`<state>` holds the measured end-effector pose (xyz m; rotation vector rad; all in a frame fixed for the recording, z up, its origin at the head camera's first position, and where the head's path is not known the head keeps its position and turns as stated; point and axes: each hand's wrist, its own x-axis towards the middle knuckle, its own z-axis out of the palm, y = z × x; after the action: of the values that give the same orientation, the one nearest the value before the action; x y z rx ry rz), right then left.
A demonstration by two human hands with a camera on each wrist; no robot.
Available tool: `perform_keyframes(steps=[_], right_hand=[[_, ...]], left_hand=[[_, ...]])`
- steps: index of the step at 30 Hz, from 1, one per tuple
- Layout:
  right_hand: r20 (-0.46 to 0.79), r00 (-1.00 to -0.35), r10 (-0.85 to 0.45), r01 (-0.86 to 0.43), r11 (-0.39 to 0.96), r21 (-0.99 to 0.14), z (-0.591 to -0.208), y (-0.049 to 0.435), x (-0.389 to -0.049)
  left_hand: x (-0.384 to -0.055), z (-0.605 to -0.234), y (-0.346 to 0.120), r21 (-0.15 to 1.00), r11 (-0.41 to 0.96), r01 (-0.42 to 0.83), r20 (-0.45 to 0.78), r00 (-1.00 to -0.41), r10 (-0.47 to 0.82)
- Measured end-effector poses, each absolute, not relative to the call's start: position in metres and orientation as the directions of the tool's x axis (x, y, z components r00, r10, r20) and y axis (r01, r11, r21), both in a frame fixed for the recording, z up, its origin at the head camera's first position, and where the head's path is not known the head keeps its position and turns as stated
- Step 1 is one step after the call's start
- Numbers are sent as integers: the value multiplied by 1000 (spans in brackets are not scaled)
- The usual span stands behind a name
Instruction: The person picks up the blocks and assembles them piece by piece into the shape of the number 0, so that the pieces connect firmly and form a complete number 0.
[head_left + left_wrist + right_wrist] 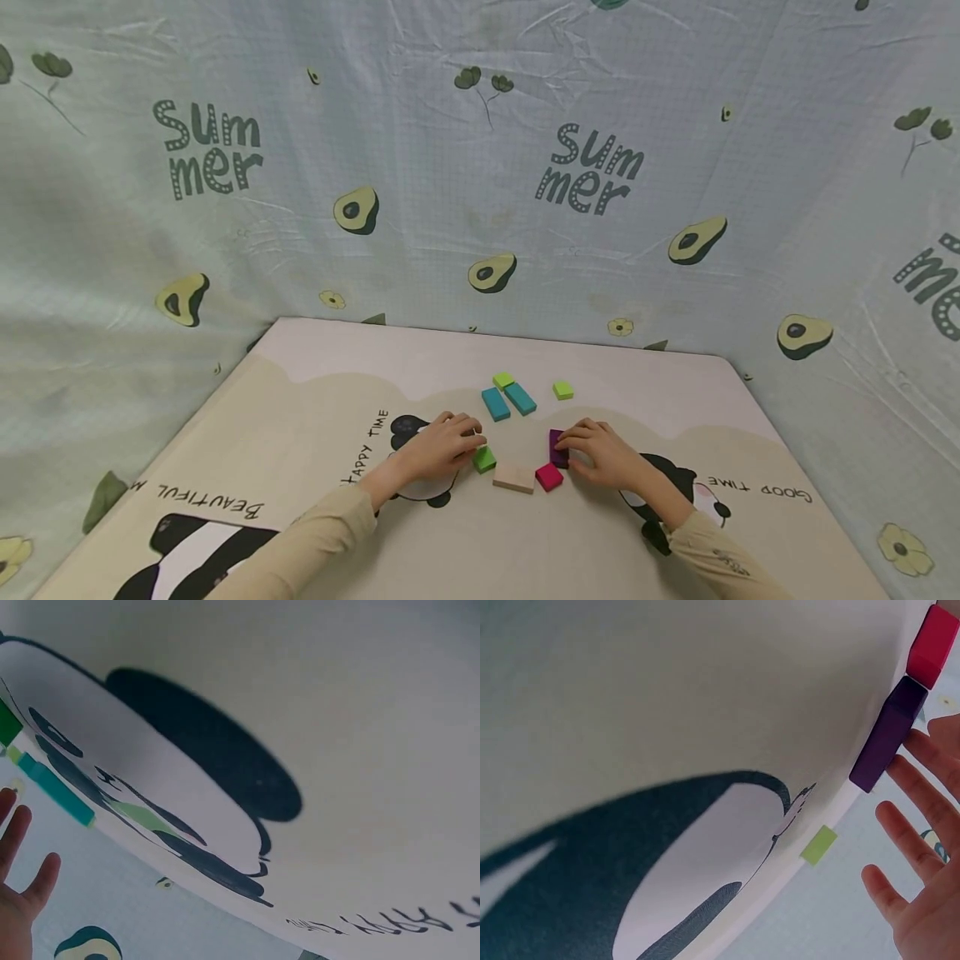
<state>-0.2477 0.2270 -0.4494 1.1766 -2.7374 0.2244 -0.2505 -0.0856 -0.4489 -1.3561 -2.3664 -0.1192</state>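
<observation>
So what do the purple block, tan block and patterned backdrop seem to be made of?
Purple block: probably painted wood; smooth, evenly coloured, dull faces.
Tan block: likely bare, matt wood, by its pale colour; grain too small to see.
Patterned backdrop: fabric or plastic sheet, wrinkled with faint sheen; cannot tell which.

Under the fingers lies a beige tabletop with panda prints — "HAPPY TIME" lettering left of them; beyond them hangs wrinkled fabric — printed avocados.
</observation>
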Motion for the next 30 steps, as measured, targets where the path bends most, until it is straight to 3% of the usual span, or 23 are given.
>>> perform_keyframes(steps=[8, 19, 30], right_hand=[[173, -699, -694, -712, 697, -82, -449, 227, -247], [154, -698, -699, -714, 696, -73, -445, 224, -245], [162, -697, -698, -714, 696, -71, -447, 223, -245]], left_hand=[[-268, -446, -90, -130, 546, 827, 426, -451, 784], [-288, -448, -83, -97, 635, 766, 397, -555, 731], [-294, -446, -64, 41, 707, 706, 332, -677, 657]])
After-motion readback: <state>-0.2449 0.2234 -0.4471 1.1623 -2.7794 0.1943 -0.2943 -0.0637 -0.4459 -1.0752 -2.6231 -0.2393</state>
